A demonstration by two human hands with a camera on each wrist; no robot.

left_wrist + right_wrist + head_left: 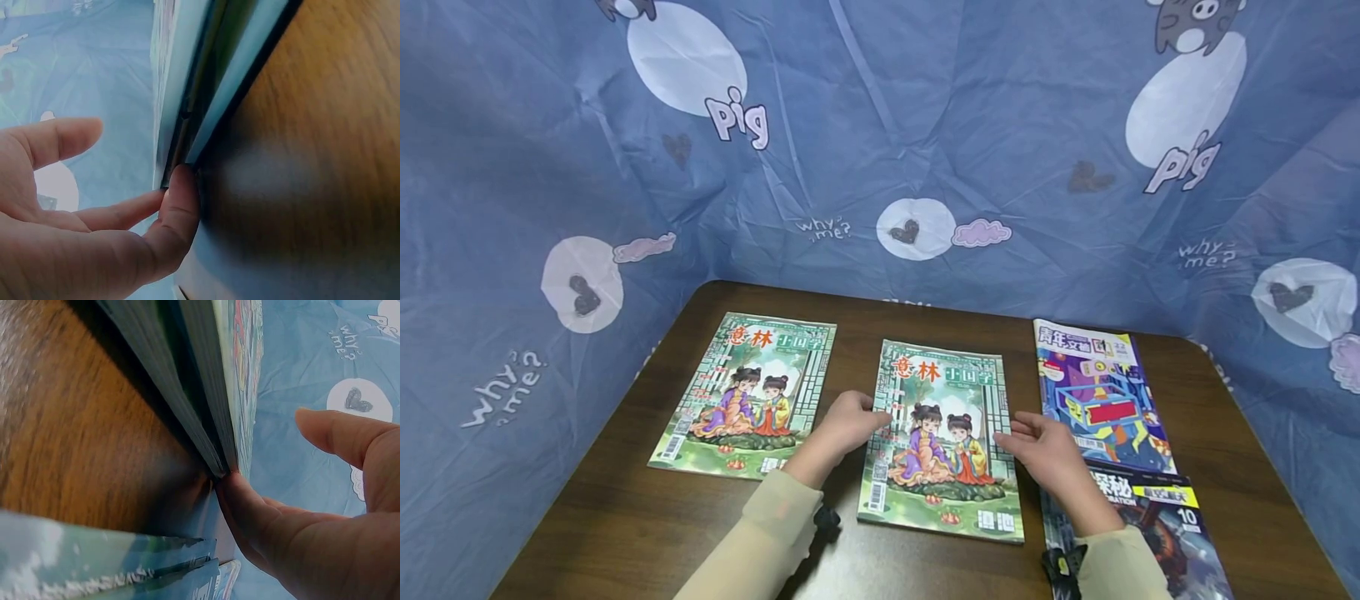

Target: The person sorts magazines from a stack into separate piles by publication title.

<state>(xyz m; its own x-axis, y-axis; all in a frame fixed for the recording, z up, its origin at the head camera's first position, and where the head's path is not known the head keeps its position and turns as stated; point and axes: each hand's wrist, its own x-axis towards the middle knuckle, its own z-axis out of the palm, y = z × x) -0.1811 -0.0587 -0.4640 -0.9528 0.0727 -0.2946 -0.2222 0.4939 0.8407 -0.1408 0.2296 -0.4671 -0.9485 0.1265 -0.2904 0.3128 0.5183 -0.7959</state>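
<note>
A green magazine (936,467) with two cartoon children on its cover lies mid-table. From the wrist views it tops a stack, with another magazine (156,369) beneath it. My left hand (850,422) is at the stack's left side; its fingertips (183,181) touch the edges, while the thumb stays apart above. On the opposite side, my right hand (1048,454) touches the edges with its fingers (240,494), thumb raised off the cover. A second green magazine (752,392) with the same cover lies to the left of my left hand.
At the right lie a purple and blue magazine (1101,400) and, nearer me, a dark magazine (1176,533) partly under my right forearm. The brown wooden table (602,500) is enclosed by a blue patterned cloth (820,167) at the back and sides.
</note>
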